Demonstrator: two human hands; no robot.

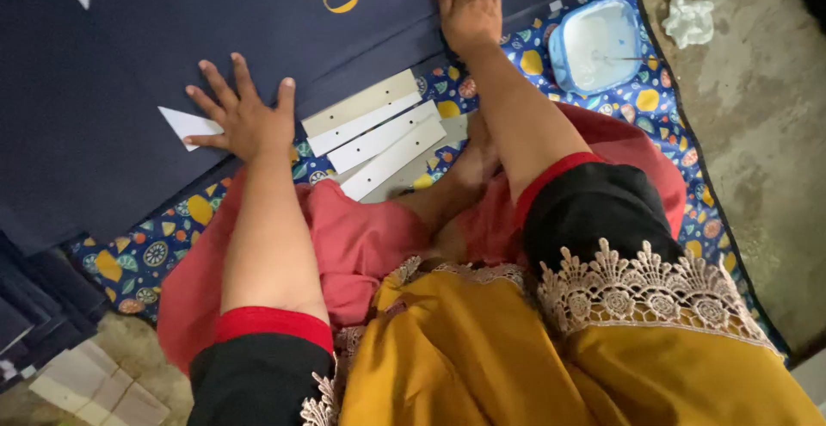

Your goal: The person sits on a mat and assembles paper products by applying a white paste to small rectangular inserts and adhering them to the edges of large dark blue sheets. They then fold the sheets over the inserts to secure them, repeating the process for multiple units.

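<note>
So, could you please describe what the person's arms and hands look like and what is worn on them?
Both hands, the left hand and right hand, are bare, without gloves, rings or bangles in view. The forearms are uncovered. Each arm has a short black sleeve ending above the elbow in a red cuff band. Cream lace trim edges the black fabric over a mustard-yellow garment.

Around the patterned mat (641, 103)
Far right, pale blue tub (595, 45) of white liquid on fruit-print cloth; beyond it, crumpled white rag (688, 15) on bare concrete floor (757, 133); near left, stacked pale card pieces (95, 383) beside dark folded sheets (34, 301)
</note>
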